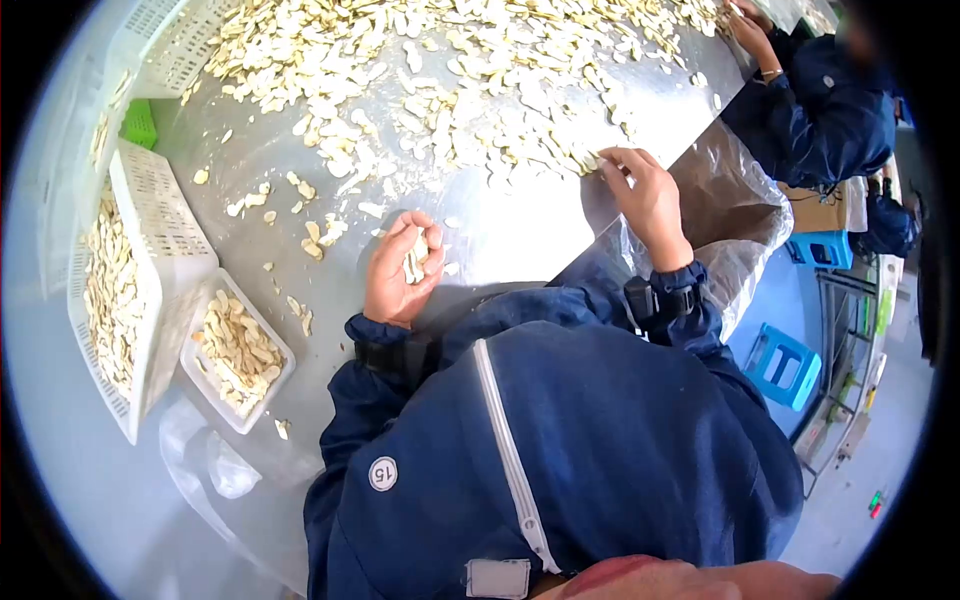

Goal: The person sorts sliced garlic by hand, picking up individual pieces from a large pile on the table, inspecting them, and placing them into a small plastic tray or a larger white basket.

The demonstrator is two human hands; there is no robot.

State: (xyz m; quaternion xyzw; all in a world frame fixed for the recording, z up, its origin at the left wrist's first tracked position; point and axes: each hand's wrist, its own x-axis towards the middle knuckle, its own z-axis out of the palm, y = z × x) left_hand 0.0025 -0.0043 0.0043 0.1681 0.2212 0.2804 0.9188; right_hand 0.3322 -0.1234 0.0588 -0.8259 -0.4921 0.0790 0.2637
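Pale, flat slices [500, 90] lie spread in a thick layer over the metal table [500, 225]. My left hand [403, 268] is turned palm up near the table's front edge, its fingers curled round a few slices [415, 257]. To the right, my right hand [645, 197] reaches over the table with thumb and forefinger close together at the lower right edge of the spread. Whatever lies between those fingertips, if anything, is too small to make out.
At the left stand a white perforated basket [165, 215] of slices and a small white tray [287, 375] with darker pieces. A clear plastic bag [740, 205] hangs at the table's right edge. Beyond it are a co-worker [830, 110] and blue stools [783, 366].
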